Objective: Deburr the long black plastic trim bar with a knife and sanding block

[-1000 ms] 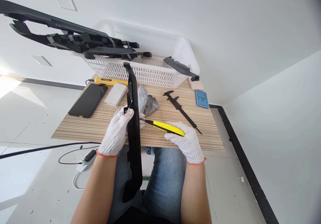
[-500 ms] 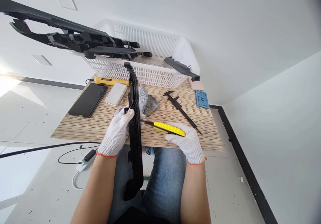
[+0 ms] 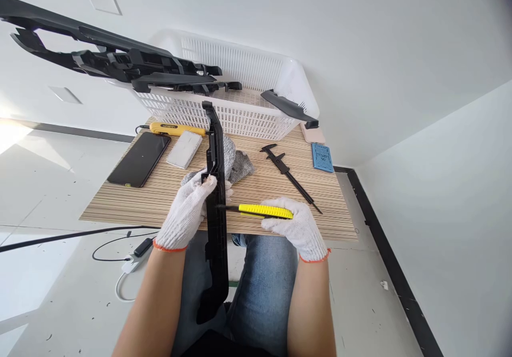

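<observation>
Looks like the right hand (image 3: 291, 222), wrapped round the yellow tool (image 3: 266, 211), is swinging the tip lower and over the black strip (image 3: 216, 224) that the left hand (image 3: 184, 208) is pinching above the table (image 3: 132, 207) edge, so work's probably shifting down the strip.

Brightly lit, glaring white far left of the table (image 3: 324, 192), mostly sharp over it, darkened far beyond its right.

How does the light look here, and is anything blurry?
In the head view: glare washes out the floor at far left; the tip of the yellow-handled tool looks smeared, the caliper fairly crisp; the held black part shows little detail at its lower end; the top right corner looks dark.
</observation>
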Demonstrator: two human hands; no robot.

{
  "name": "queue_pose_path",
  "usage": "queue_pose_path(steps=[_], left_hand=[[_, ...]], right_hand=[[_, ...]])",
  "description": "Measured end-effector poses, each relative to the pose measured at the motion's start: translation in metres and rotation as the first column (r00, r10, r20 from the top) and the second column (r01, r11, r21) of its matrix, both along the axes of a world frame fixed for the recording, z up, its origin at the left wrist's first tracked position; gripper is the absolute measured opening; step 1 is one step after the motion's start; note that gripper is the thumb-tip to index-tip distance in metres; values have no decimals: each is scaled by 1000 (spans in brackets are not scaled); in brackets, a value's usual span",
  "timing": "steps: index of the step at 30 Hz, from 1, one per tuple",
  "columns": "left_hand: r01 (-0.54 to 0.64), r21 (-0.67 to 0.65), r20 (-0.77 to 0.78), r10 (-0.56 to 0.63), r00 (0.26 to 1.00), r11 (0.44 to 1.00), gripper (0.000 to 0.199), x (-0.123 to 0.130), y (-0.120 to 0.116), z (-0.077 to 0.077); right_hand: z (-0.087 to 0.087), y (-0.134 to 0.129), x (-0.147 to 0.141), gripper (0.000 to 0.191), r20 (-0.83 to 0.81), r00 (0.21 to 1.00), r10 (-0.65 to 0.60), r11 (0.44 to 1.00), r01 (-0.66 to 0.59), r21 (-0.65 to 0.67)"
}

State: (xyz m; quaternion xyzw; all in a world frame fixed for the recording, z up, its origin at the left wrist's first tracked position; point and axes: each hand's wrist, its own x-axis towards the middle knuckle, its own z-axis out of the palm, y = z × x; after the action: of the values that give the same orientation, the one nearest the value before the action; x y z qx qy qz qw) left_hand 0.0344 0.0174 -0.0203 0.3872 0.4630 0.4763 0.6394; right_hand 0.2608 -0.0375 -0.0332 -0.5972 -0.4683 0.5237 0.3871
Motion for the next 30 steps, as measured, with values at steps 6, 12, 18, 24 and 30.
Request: queue_pose_path(steps=[6,12,18,24,30], left_hand=[[-1,12,-5,1,1000,1000,49,0,0,0],[-9,20,-40,10,999,1000,49,-1,0,1],[-14,5,-27,14,1000,1000,50,0,-1,1],[-12,7,-6,12,1000,1000,47,0,-1,2],[-30,1,-30,30,999,1000,48,0,-1,3]], right_hand=[[1,1,-1,47,-11,998,-65,998,65,4],[2,1,-4,46,16,997,-71,997,70,10],[1,1,-3,43,26,999,-34,999,33,29],[3,2,-5,45,-11,1000,-16,1000,16,-7],[2,2,-7,44,0,1000,-26,1000,26,8]])
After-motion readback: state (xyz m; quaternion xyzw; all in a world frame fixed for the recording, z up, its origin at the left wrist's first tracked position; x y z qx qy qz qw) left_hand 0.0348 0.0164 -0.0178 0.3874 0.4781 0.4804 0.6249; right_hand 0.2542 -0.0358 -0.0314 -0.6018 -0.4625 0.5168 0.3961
